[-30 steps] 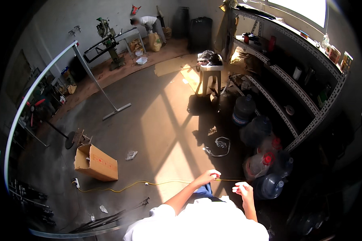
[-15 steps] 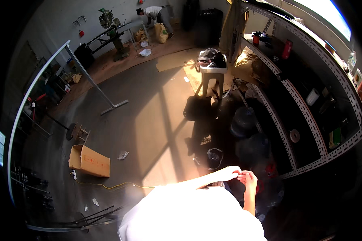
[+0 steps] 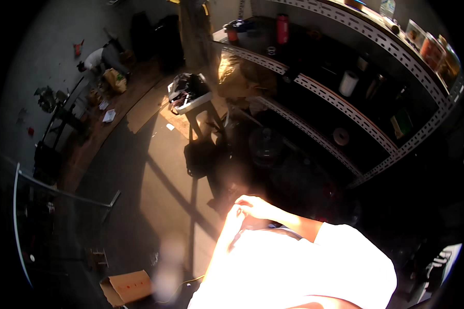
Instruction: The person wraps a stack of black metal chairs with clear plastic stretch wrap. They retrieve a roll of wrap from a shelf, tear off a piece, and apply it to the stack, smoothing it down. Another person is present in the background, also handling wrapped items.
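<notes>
In front of my white shirt (image 3: 294, 262), my two hands meet with fingertips pressed together. My left hand (image 3: 234, 216) is strongly overexposed by sunlight, its fingers drawn up against the other hand. My right hand (image 3: 253, 205) reaches over from the right with its fingers bent and closed. Anything pinched between them is too small or too washed out to make out. Beyond the hands stands a stool (image 3: 210, 114), bearing a white tray (image 3: 197, 105) with a black plastic bag (image 3: 186, 84) in it.
A slotted metal shelf rack (image 3: 345, 105) fills the right side, holding a red bottle (image 3: 282, 29) and a white roll (image 3: 348, 83). A large clear jug (image 3: 265, 147) sits below. Lower left is a cardboard box (image 3: 130, 287); far left, a metal frame (image 3: 69, 194). Another person (image 3: 108, 58) bends at the back.
My view has turned to the right, so the stool, box and frame sit further left. My hands have come together more tightly, with the right one now over the left fingertips.
</notes>
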The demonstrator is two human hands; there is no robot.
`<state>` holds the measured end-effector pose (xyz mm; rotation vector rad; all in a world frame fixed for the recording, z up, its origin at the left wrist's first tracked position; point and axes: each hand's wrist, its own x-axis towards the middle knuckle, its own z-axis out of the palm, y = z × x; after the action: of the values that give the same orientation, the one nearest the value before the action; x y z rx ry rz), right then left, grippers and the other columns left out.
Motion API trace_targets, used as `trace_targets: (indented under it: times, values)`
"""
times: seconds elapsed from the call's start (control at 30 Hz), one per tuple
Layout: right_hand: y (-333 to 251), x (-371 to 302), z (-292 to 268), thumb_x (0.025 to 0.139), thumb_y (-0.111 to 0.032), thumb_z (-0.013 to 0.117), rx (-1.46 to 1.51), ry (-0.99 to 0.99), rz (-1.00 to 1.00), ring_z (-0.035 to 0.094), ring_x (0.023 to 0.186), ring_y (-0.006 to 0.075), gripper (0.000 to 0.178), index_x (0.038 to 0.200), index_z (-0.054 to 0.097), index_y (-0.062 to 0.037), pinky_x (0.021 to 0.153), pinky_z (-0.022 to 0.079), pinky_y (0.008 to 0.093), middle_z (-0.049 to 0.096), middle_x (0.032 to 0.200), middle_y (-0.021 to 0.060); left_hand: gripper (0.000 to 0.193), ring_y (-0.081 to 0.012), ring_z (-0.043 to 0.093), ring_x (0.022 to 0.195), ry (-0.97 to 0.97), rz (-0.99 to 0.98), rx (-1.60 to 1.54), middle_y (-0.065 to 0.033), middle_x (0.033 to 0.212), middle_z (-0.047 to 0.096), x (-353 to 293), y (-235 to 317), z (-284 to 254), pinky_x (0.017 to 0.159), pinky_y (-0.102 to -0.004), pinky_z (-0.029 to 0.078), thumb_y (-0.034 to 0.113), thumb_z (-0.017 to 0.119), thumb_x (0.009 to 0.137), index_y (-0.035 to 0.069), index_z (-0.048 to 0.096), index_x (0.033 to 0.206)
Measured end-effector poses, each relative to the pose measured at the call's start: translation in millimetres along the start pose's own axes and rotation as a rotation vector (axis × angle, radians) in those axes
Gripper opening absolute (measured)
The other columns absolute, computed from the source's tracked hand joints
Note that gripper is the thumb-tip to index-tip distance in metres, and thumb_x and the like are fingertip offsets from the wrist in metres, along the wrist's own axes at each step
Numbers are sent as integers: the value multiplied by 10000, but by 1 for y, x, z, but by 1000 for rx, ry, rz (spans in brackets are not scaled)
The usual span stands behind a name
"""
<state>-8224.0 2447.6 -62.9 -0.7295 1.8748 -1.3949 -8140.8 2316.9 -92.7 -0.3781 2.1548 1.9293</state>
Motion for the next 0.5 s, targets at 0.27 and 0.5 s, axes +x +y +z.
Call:
trace_targets:
  times: [0.27,0.5]
  values:
    - [-49,23,-88,854,-213,421,-236,-200,-54,528,994,283,378,1194,444,-49,841,421,366,548,1094,153,89,-150,511,937,-478,-110,-127,-70,956,566,81,47,-50,852,-280,386,109,566,825,52,501,845]
    - [-51,-38,-263,837,-200,469,-508,761,282,425,1122,282,391,1202,442,-64,920,371,399,458,1187,135,49,-154,563,877,-609,-86,43,-91,929,602,149,65,-35,840,-262,418,69,543,829,38,505,823]
